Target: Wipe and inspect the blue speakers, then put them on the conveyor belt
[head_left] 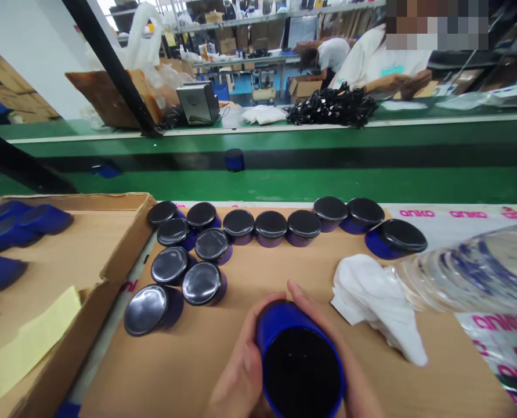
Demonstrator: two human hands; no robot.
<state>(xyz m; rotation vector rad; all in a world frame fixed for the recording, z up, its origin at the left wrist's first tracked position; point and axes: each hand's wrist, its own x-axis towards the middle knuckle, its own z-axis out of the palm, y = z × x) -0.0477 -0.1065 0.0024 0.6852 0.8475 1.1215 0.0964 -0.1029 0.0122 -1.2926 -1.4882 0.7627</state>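
Observation:
Between my two hands is a blue cup-shaped container [284, 319] with a black round end turned up toward me. My left hand [243, 363] wraps its left side, and my right hand [328, 331] presses along its right side; both are closed on it. Beyond them, several like containers with glossy black tops stand on the brown cardboard, among them one at the front left [147, 310] and one at the right end [396, 238]. A crumpled white cloth or tissue [375, 302] lies to the right of my hands.
A cardboard tray [127, 201] at left holds more blue containers and a yellow paper slip [40, 342]. Clear stacked plastic pieces [467, 273] lie at right. Behind runs a green conveyor belt [306, 186] carrying a blue container [234, 159]. Across it, a person [371, 64] works near black cables [334, 105].

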